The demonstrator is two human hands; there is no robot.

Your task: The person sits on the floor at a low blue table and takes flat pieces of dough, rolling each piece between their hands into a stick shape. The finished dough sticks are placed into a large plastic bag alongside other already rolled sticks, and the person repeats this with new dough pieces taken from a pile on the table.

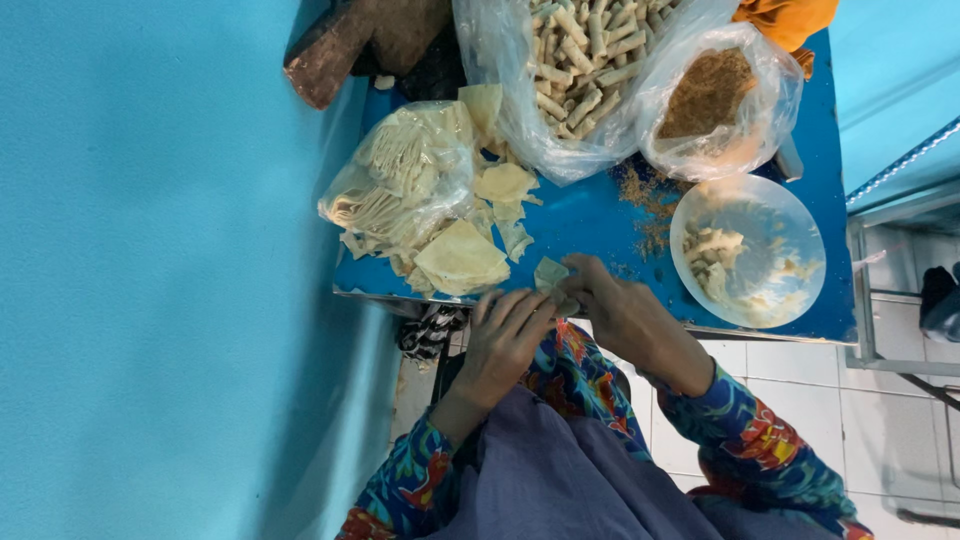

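Both my hands meet at the near edge of a blue table [590, 215]. My left hand [505, 335] and my right hand [612, 305] pinch a small pale pastry wrapper [550, 273] between their fingers. A loose pile of the same thin wrappers [462, 258] lies just left of it. Behind the pile stands a clear bag of stacked wrappers [400, 180]. My sleeves are blue with a bright flower print.
A large clear bag of finished rolls [585, 60] and a bag of brown crumbly filling [712, 95] stand at the back. A round plastic bowl [790, 250] with pale paste sits at the right. Brown crumbs [645, 195] lie scattered. A blue wall is at left; white floor tiles are at right.
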